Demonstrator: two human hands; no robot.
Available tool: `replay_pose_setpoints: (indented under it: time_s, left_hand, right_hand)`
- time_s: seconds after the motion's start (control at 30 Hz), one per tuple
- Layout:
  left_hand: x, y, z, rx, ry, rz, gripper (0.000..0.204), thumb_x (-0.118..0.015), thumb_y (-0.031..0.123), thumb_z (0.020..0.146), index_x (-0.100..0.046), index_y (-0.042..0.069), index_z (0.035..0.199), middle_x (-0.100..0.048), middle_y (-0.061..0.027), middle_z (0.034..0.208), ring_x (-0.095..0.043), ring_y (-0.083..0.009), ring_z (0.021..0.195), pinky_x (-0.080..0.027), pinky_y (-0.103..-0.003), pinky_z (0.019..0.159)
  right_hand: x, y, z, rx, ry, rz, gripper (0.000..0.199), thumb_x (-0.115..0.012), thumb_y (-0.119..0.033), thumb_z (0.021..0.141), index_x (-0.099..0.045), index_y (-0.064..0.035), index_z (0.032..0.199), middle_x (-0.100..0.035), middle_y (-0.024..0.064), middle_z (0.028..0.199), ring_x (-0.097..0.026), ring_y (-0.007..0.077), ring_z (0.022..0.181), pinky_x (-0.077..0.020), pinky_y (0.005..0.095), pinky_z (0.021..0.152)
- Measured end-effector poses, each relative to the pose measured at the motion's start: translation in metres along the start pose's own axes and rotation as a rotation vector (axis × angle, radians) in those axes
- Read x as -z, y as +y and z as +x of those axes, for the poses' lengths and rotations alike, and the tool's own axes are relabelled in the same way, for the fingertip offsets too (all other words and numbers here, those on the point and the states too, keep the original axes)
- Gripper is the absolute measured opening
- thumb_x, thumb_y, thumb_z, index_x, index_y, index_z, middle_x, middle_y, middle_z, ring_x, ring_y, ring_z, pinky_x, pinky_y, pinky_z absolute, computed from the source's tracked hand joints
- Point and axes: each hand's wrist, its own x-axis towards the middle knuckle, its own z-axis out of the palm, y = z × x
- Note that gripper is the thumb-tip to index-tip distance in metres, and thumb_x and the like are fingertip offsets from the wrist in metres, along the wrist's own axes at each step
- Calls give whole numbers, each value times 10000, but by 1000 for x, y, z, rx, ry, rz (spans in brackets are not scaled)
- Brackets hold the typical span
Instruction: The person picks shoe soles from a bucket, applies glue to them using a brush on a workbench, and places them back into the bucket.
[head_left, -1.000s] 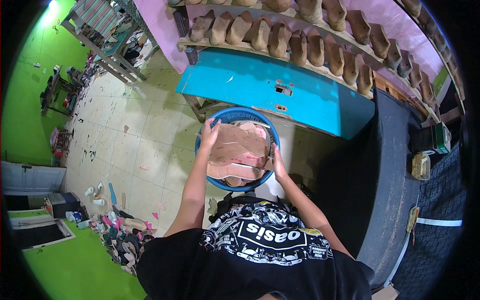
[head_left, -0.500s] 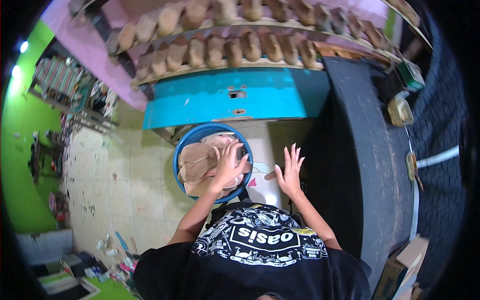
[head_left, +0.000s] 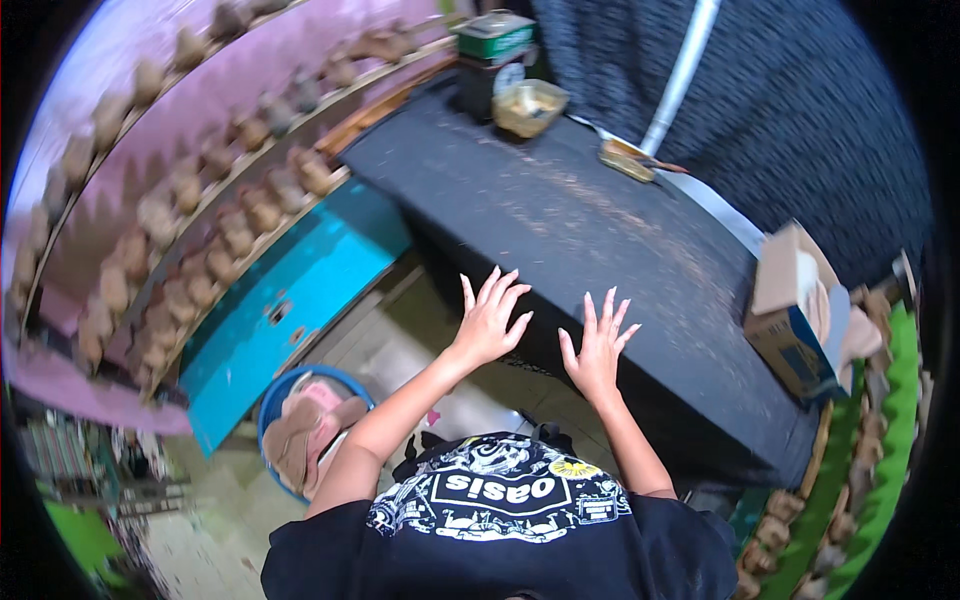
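My left hand (head_left: 488, 322) is held out with its fingers spread and nothing in it, over the near edge of a table covered in black cloth (head_left: 560, 230). Beside it, my right hand (head_left: 597, 352) is also empty, fingers apart, in front of the same cloth-covered edge. I cannot tell whether either hand touches the cloth. To the left, past my left forearm, a blue round tub (head_left: 266, 412) stands on the floor. Flat brown and pinkish shoe-sole-shaped pieces (head_left: 300, 425) fill it.
Shelves of shoe lasts (head_left: 235, 235) line the wall at left above a turquoise panel (head_left: 300, 300). At the table's far side are a green tin (head_left: 495, 35), a plastic container (head_left: 528, 108) and a brush (head_left: 628, 160). An open cardboard box (head_left: 795, 320) stands at the right end.
My view has turned right toward the black table, so the tub and shelves now lie further left. My left hand has come away from the pieces in the tub; my right hand remains raised.
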Motion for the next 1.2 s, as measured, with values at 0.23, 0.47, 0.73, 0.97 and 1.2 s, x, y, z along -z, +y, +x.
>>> replay_pose_setpoints:
  time_s: [0.23, 0.47, 0.73, 0.97, 1.2]
  left_hand:
    - [-67, 115, 80, -329, -147, -125, 370, -532, 242, 743, -437, 103, 1072, -362, -112, 1206, -254, -318, 1179, -40, -607, 914]
    - [-145, 231, 134, -636, -159, -226, 382, -538, 226, 723, -437, 87, 1065, -372, -127, 1184, -270, -322, 1164, -55, -622, 904]
    - [-212, 345, 172, -841, -90, -249, 526, -539, 244, 724, -353, 38, 1170, -306, -132, 1244, -219, -299, 1198, -68, -615, 908]
    - [-250, 365, 198, -745, -25, -161, 626, -560, 263, 693, -294, 63, 1223, -350, -131, 1187, -247, -260, 1183, -104, -611, 901]
    - [-240, 367, 196, -730, -4, -135, 587, -564, 270, 692, -326, 114, 1205, -373, -70, 1165, -267, -199, 1176, -114, -606, 901]
  right_hand:
    - [72, 129, -33, -289, 211, -162, 611, -513, -298, 750, -253, -71, 1255, -70, 215, 1328, -8, 427, 1213, 10, 626, 884]
    - [136, 235, -85, -522, 369, -326, 587, -514, -291, 753, -274, -90, 1249, -87, 192, 1332, -13, 410, 1219, -8, 625, 888]
    - [195, 324, -118, -593, 563, -372, 247, -536, -240, 754, -530, -97, 955, -319, 112, 1249, -108, 359, 1225, -26, 617, 902]
    - [237, 387, -106, -592, 707, -410, 196, -499, -225, 789, -570, -54, 722, -493, 89, 1000, -375, 285, 1071, -166, 520, 921]
    - [269, 456, -79, -934, 526, -580, 217, -511, -276, 750, -584, -78, 800, -477, 124, 1011, -343, 324, 1074, -224, 528, 876]
